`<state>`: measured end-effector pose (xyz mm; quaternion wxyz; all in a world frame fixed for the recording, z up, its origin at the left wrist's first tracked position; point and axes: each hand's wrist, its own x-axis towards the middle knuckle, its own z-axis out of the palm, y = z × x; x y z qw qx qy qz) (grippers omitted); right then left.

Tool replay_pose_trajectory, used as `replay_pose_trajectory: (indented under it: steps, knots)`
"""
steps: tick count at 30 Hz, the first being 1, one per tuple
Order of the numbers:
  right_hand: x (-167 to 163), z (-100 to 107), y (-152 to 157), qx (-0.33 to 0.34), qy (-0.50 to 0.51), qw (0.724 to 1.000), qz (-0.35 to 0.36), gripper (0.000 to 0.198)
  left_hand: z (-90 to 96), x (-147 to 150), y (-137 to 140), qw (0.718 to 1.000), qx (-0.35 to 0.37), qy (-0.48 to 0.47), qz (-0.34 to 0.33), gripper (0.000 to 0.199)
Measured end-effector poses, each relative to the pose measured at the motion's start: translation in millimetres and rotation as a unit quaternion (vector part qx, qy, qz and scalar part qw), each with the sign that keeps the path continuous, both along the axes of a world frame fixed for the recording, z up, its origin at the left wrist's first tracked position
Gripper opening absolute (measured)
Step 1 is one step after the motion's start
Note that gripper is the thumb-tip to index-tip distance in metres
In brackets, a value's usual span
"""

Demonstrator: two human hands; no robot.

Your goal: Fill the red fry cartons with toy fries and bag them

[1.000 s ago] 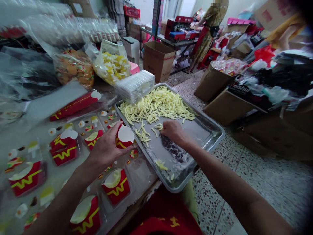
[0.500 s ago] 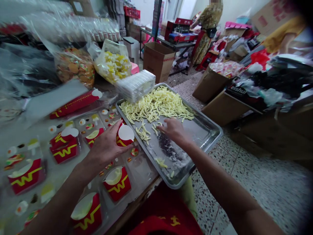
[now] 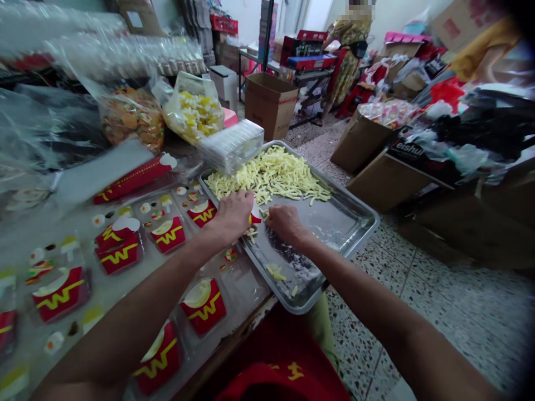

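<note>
My left hand (image 3: 237,214) is closed round a small red fry box (image 3: 254,213), mostly hidden behind the fingers, over the near left edge of the metal tray (image 3: 355,236). Just to its right, my right hand (image 3: 286,224) is closed low over the tray, its fingertips at a few pale yellow fry-shaped pieces (image 3: 264,212). A heap of the same pieces (image 3: 284,172) covers the tray's far part. White powder and a few stray pieces lie at the near end. Left of the tray, several red fry boxes (image 3: 204,306) sit in clear plastic packs on the table.
A stack of clear plastic trays (image 3: 232,146) rests against the tray's far left corner. Behind are bags of yellow-white pieces (image 3: 196,114) and small burger-like pieces (image 3: 132,118). Cardboard boxes (image 3: 271,106) stand on the speckled floor. Another person (image 3: 351,50) stands at the back.
My left hand has moved right from the packs to the tray with a red fry box and closed round it. My right hand's fingers have curled shut over the pieces.
</note>
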<state>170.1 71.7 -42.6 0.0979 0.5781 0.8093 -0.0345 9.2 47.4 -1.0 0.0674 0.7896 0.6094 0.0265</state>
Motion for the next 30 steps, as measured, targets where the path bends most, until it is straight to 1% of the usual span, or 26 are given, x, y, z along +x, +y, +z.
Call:
replay_pose_trajectory:
  steps: [2,5,8,11,13,16,18,20,22,24,25,26,27,28,30]
  knots:
    - [6.1,1.8,1.2,0.006,0.009,1.0,0.009,0.032,0.3,10.2,11.9,0.999,-0.009,0.028,-0.013,0.052]
    - [21.2,7.8,4.7,0.009,0.014,1.0,0.009,0.029,4.6,12.6,22.8,0.998,-0.031,0.05,-0.026,0.048]
    - [36.7,16.6,8.6,0.018,0.011,1.0,-0.009,0.027,9.1,-3.6,24.5,0.998,-0.043,0.048,-0.027,0.056]
    - [35.2,19.9,8.5,0.053,0.035,0.998,-0.028,0.027,7.5,-28.2,19.3,1.0,-0.019,0.009,-0.007,0.071]
    - [22.3,14.9,4.9,0.064,0.062,0.996,-0.022,0.026,3.8,-41.0,14.0,1.0,0.01,-0.023,0.013,0.078]
    - [0.5,-0.1,-1.9,0.038,0.083,0.996,0.013,0.026,-1.1,-52.0,5.6,0.998,0.022,-0.035,0.039,0.082]
    - [-4.8,-8.9,-3.0,0.024,0.09,0.995,0.024,0.029,-2.8,-56.6,0.9,0.998,0.013,-0.031,0.054,0.083]
    - [-1.1,-11.8,0.5,0.019,0.098,0.995,0.017,0.029,-4.2,-60.2,-2.0,0.998,0.011,-0.033,0.054,0.083]
    - [6.1,-6.9,6.6,0.008,0.108,0.994,-0.001,0.025,-6.9,-61.3,-2.9,0.998,0.017,-0.045,0.035,0.083]
    - [9.2,4.4,10.9,-0.002,0.154,0.988,-0.021,0.024,-11.4,-57.8,-1.9,0.998,0.022,-0.061,0.004,0.084]
    - [7.7,11.5,11.4,0.0,0.186,0.982,-0.019,0.024,-14.4,-54.3,-0.9,0.997,0.021,-0.072,-0.011,0.086]
    - [4.2,18.9,10.5,0.009,0.214,0.977,-0.003,0.024,-17.7,-49.9,0.2,0.996,0.02,-0.089,-0.025,0.088]
    - [-1.1,26.0,8.5,0.021,0.23,0.973,0.027,0.023,-21.2,-45.0,1.1,0.993,0.019,-0.111,-0.036,0.089]
    - [-7.3,32.7,5.8,0.034,0.227,0.971,0.068,0.023,-24.9,-40.1,1.9,0.989,0.018,-0.139,-0.044,0.088]
    - [-19.6,43.8,0.1,0.04,0.177,0.974,0.139,0.022,-31.9,-31.8,2.6,0.978,0.018,-0.202,-0.048,0.082]
